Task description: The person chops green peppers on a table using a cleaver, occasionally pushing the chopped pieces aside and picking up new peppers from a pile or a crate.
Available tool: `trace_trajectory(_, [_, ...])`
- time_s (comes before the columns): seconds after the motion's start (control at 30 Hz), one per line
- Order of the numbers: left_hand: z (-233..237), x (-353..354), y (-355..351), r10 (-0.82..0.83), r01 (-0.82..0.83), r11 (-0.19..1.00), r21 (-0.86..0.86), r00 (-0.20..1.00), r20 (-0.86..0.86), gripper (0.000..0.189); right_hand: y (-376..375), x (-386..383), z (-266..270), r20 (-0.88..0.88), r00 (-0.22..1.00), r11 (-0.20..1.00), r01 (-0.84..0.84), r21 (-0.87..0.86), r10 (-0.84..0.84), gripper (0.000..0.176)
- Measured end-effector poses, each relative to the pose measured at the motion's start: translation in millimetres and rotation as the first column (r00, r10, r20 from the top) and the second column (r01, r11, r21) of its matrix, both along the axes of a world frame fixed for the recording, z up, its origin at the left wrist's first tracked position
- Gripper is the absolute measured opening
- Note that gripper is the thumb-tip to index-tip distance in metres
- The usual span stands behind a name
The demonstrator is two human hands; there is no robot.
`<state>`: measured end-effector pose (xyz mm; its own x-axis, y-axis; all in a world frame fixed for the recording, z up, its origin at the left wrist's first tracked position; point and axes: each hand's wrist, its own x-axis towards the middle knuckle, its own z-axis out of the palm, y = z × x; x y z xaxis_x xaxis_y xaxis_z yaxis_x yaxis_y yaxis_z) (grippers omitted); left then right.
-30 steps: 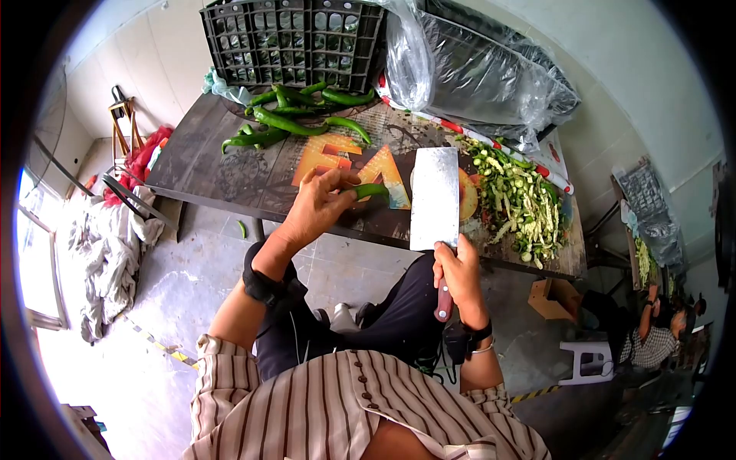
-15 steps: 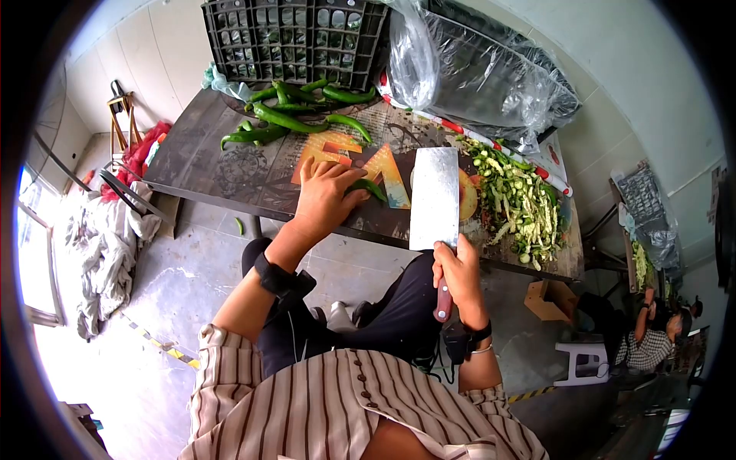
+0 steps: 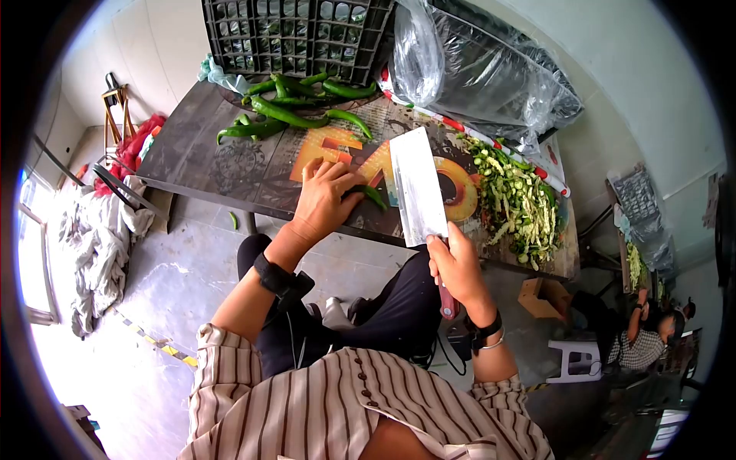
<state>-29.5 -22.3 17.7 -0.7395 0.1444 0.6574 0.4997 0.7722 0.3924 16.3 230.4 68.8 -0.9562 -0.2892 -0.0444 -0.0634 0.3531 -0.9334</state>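
My right hand point(image 3: 457, 264) is wrapped round the dark red handle of a cleaver point(image 3: 418, 184), its broad blade pointing up and slightly left over the table's near edge. Under the fingers of my left hand point(image 3: 323, 198), a green chili pepper point(image 3: 373, 196) is pressed to the tabletop, one end sticking out towards the blade. Between blade and pepper there is a small gap. Several whole green chili peppers point(image 3: 290, 115) lie in a loose heap beyond my left hand. Chopped pepper pieces point(image 3: 523, 203) are piled to the right of the cleaver.
A black plastic crate point(image 3: 295, 38) stands at the table's point(image 3: 180, 157) far side, beside a plastic-wrapped crate point(image 3: 491, 73). A red and white rolled strip point(image 3: 491, 142) borders the chopped pile. On the floor are a cardboard box point(image 3: 544, 299) and a white stool point(image 3: 575, 360); another person point(image 3: 642, 345) sits at right.
The cleaver has swung left, its blade now tilted and nearer the held pepper. My right hand turned with it. My left hand keeps its place on the pepper.
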Motion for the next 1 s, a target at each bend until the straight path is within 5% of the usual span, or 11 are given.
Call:
trace_trajectory(0.1, [-4,0,-1,-0.006,0.006,1.000,0.019,1.000,-0.006,0.023,-9,-4,10,-0.051,0.998,0.993,-0.038,0.115,0.044,0.019])
trace_trajectory(0.17, [-6,-1,1,0.018,-0.017,0.999,0.029,0.999,-0.031,0.020,-12,-9,9,-0.161,0.979,0.935,-0.062,0.350,0.125,0.020])
trace_trajectory(0.43, [-4,-1,1,0.001,-0.003,0.993,0.122,1.000,0.020,0.016,-30,-17,15,-0.319,0.904,0.842,-0.075,0.534,0.283,0.021])
trace_trajectory(1.0, [-4,-1,0,-0.008,0.003,0.991,0.136,0.999,0.035,0.014,-35,-42,55,-0.196,0.847,0.658,-0.218,0.721,0.495,0.022])
